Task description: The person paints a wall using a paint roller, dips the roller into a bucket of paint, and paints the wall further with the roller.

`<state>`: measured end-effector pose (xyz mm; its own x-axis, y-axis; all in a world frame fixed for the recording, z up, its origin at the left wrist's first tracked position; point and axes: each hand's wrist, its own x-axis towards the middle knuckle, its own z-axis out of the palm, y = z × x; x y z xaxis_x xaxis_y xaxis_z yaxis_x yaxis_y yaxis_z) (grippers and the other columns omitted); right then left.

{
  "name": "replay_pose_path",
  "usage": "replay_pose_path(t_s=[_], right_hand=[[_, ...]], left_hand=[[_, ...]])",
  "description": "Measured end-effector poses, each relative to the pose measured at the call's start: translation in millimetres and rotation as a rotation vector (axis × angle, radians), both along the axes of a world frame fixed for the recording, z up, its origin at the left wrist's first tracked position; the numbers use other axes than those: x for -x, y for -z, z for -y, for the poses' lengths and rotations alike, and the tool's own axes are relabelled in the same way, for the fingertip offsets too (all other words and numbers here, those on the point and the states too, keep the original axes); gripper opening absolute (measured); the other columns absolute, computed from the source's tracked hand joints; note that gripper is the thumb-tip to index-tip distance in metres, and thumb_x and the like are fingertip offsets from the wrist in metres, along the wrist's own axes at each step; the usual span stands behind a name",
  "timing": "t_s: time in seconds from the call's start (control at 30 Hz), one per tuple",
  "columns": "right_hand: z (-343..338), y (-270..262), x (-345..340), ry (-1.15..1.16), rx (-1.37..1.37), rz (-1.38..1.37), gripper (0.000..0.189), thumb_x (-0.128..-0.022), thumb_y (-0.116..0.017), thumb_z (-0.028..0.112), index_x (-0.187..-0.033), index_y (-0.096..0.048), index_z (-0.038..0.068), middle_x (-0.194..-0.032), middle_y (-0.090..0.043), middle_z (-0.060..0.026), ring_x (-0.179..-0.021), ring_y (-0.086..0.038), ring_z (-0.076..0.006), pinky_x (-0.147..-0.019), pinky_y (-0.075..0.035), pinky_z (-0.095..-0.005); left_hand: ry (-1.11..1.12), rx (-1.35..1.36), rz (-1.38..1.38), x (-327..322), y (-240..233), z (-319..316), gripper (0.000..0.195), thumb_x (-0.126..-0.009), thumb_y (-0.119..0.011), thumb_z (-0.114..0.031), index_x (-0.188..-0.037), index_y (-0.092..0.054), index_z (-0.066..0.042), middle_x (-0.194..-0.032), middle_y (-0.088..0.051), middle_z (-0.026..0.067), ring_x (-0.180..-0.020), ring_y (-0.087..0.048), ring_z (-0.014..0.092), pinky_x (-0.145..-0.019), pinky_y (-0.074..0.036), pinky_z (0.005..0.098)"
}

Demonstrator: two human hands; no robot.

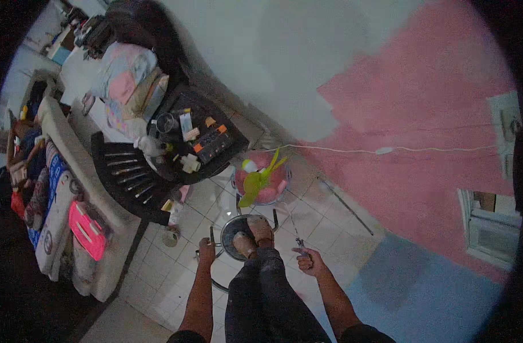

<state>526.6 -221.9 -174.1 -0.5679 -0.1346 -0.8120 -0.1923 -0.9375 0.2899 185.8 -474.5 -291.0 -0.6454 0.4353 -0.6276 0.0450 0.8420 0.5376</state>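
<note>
My feet stand on the dark round seat of a metal-framed stool [231, 231]. My left hand [206, 251] is at the stool's left side, close to a dark upright part of its frame; whether it grips that part is not clear. In my right hand [310, 260] is a small tool with a metal head and a light handle [302, 247], its exact kind too blurred to tell. Beyond the stool, a yellow-green fan blade [253, 183] lies over a round container [283, 173] with pink contents.
A black table [240, 141] at upper left bears a glass mug [165, 123], small boxes and cloth items. A black slatted chair [115, 184] adjoins it. Further left, a sofa [124, 227] holds folded textiles and a bright pink item [85, 231]. A white cord [338, 149] crosses the pink-painted wall [394, 107]. A thin rod [345, 206] lies near the wall.
</note>
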Motion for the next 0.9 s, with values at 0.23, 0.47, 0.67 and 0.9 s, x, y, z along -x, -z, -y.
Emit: replay_pose_path(t_s=[0.23, 0.47, 0.67, 0.9], right_hand=[[3, -94, 12, -0.051, -0.044, -0.009, 0.040, -0.092, -0.042, 0.036, -0.116, -0.049, 0.004, -0.051, -0.033, 0.0034, -0.037, -0.027, -0.0063, -0.037, -0.024, -0.0230], [15, -151, -3, -0.163, -0.148, -0.032, 0.042, -0.093, -0.040, 0.039, -0.114, -0.050, 0.004, -0.049, -0.031, 0.0036, -0.039, -0.027, -0.0076, -0.040, -0.025, -0.0246], [44, -216, 7, -0.233, -0.253, 0.011, 0.034, -0.091, -0.044, 0.037, -0.102, -0.050, 0.006, -0.050, -0.031, 0.0028, -0.039, -0.028, -0.0103, -0.040, -0.027, -0.0267], [91, -281, -9, -0.432, -0.648, 0.341, 0.016, -0.087, -0.053, 0.024, -0.083, -0.047, 0.009, -0.051, -0.043, -0.0022, -0.039, -0.040, -0.0131, -0.036, -0.031, -0.0290]], left_hand=[[0.205, -0.257, 0.147, 16, -67, -77, 0.025, -0.083, -0.054, -0.014, -0.104, -0.051, -0.001, -0.093, -0.058, 0.0189, -0.087, -0.058, 0.033, -0.076, -0.046, 0.0402], [0.226, -0.316, 0.119, 23, -126, -100, 0.022, -0.084, -0.054, -0.018, -0.099, -0.052, -0.002, -0.089, -0.059, 0.0190, -0.082, -0.058, 0.035, -0.073, -0.046, 0.0420], [0.299, -0.273, 0.102, 30, -159, -64, 0.024, -0.084, -0.053, -0.022, -0.096, -0.056, -0.001, -0.089, -0.061, 0.0177, -0.085, -0.060, 0.033, -0.074, -0.048, 0.0391], [0.272, -0.340, 0.272, 29, -231, -80, 0.025, -0.086, -0.050, -0.022, -0.100, -0.056, -0.002, -0.089, -0.062, 0.0190, -0.081, -0.061, 0.034, -0.075, -0.048, 0.0397]])
